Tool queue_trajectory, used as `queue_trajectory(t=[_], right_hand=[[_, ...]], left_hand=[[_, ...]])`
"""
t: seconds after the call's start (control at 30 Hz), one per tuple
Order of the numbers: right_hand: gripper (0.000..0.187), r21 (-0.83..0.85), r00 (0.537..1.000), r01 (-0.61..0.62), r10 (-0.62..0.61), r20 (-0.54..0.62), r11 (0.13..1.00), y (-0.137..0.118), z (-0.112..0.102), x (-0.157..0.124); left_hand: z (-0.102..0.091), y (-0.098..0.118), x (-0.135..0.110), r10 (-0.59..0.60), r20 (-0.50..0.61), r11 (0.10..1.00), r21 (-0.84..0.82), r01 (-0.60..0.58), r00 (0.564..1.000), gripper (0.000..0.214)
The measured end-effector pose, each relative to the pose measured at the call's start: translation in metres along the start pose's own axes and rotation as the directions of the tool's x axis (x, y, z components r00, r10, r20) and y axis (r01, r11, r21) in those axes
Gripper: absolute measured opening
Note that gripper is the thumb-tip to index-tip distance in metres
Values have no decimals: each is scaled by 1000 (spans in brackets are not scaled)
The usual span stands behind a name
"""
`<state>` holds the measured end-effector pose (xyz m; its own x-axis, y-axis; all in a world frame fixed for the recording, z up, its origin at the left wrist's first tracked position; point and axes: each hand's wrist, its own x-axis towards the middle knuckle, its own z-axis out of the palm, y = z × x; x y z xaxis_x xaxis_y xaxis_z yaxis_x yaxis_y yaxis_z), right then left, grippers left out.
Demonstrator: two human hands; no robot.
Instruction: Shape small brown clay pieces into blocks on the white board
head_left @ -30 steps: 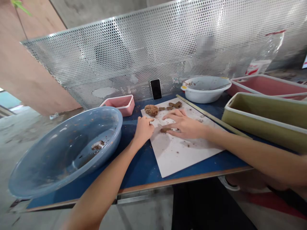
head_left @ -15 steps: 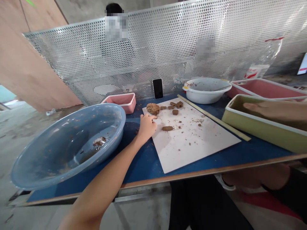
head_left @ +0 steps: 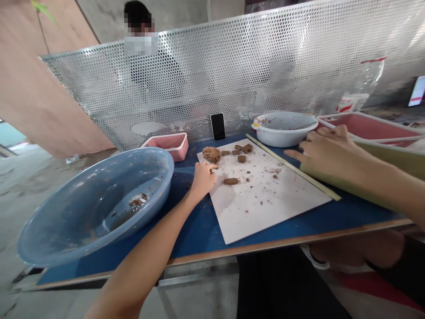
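My left hand rests with curled fingers on the left edge of a white board, a fingertip pointing toward a brown clay lump. Small brown clay pieces lie at the board's far end, and one short clay roll lies just right of my left hand. My right hand hovers above the table between the white basin and the olive tray. Its fingers are loosely bent and nothing shows in them. A thin wooden stick lies along the board's right side, below that hand.
A large blue basin with clay residue takes up the table's left. A small pink tray, a black phone leaning on the perforated metal screen, and a pink tray stand at the back. Another person sits behind the screen.
My right hand left the board, reached into the olive tray, and now hovers back toward the white basin. My left hand stayed at the board's edge. The camera shifted slightly.
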<state>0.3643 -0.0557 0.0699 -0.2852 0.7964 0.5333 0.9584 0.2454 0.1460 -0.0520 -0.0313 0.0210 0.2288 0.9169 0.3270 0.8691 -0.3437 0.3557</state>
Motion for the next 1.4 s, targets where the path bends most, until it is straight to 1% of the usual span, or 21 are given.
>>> queue_trajectory(t=[0.03,0.1,0.13,0.17,0.2,0.27,0.3,0.33,0.37,0.4,0.43,0.5,0.57,0.63,0.8,0.87,0.97,1.03,1.17,1.3,1.4], right_hand=[[91,-99,999,-22,25,35,995,-12,-1,0],[94,-239,987,-124,145,71,963,-26,-4,0],[94,-281,982,-155,180,65,947,-29,-5,1],[93,-300,982,-161,184,49,940,-32,-7,2],[92,-299,988,-138,153,30,944,-36,-8,3],[86,-237,1000,-14,15,2,971,-49,-11,6],[81,-167,997,79,-79,11,983,-60,-12,8],[75,-73,982,189,-187,23,979,-72,-11,10],[69,30,949,314,-315,34,949,-86,-10,12],[62,115,898,433,-439,33,894,-100,-7,15],[56,160,835,541,-550,17,826,-114,-2,18],[51,177,722,687,-690,-59,704,-136,10,23],[46,166,618,783,-779,-103,600,-149,23,27],[42,130,560,828,-819,-126,546,-152,34,30],[41,62,497,867,-851,-171,494,-141,44,29],[41,65,491,871,-856,-161,487,-139,44,28],[40,80,520,854,-844,-135,513,-139,43,28],[41,92,527,850,-840,-131,519,-138,42,29],[45,111,534,846,-833,-147,522,-135,42,28],[45,68,555,832,-824,-119,551,-138,40,28],[43,75,551,835,-825,-128,546,-139,38,28]], left_hand=[[0,-1,0,2,4,1000,0,-2,1000,51],[1,-2,0,-3,1,1000,0,3,1000,52],[1,-3,0,-8,-4,1000,-1,8,1000,52],[2,-4,0,-13,-10,1000,-3,13,1000,53],[2,-4,0,-16,-18,1000,-4,15,1000,53],[2,-5,0,-16,-30,1000,-2,16,999,52],[2,-5,0,-15,-31,1000,-2,15,999,52],[2,-5,0,-14,-27,1000,-2,14,1000,51],[1,-4,0,-15,-19,1000,-3,15,1000,51],[1,-4,0,-16,-8,1000,-6,16,1000,51],[0,-3,0,-16,3,1000,-9,16,1000,50],[-1,-2,0,-4,24,1000,-21,4,1000,49],[-1,-1,-1,33,42,998,-45,-32,999,50],[-1,-1,-1,86,65,994,-74,-81,994,51],[4,-1,-3,196,141,977,-116,-181,970,55],[6,0,-4,220,157,972,-122,-202,963,56],[7,0,-4,242,180,967,-127,-221,954,55],[7,0,-4,248,186,965,-133,-225,951,55],[6,0,-4,240,180,966,-143,-215,954,55],[4,0,-6,222,185,969,-151,-195,958,53],[5,0,-5,209,187,971,-159,-180,960,57]])
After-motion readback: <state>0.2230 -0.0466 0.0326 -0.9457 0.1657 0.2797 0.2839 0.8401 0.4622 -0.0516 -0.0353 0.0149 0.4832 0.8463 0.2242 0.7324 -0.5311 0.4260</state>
